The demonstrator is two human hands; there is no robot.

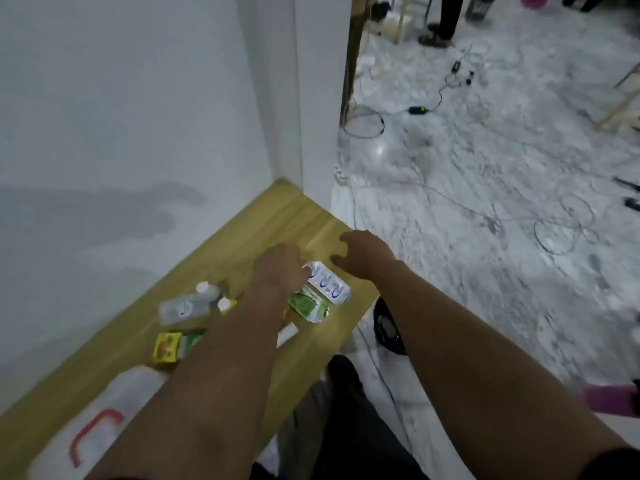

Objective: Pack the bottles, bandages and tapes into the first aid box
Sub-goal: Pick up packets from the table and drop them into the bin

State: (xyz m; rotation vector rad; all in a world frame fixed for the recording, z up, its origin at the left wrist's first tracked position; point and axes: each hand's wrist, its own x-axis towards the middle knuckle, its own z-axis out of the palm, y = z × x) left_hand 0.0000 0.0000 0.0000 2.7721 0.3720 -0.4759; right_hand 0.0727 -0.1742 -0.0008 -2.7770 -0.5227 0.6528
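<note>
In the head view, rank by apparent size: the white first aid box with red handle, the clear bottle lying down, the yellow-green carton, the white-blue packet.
1. White first aid box with red handle, though nearest the camera.
2. Clear plastic bottle.
3. White-blue packet and yellow-green carton: too alike, and the carton is partly hidden.

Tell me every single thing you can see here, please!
Table: one, light wood, against the white wall.
Clear bottle: one, white cap, lying on the table, far left.
Small bottle: one, white cap, yellowish, mostly hidden by the arm.
Blue-printed packet: one, white, between the hands.
Green packet: one, green and white, beside the blue-printed packet.
Yellow box: one, near the table's middle.
First aid box: one, white, red handle, near corner.
Cables: several, on the marble floor.
Left hand: over the packets.
Right hand: hovering, fingers curled.
</note>
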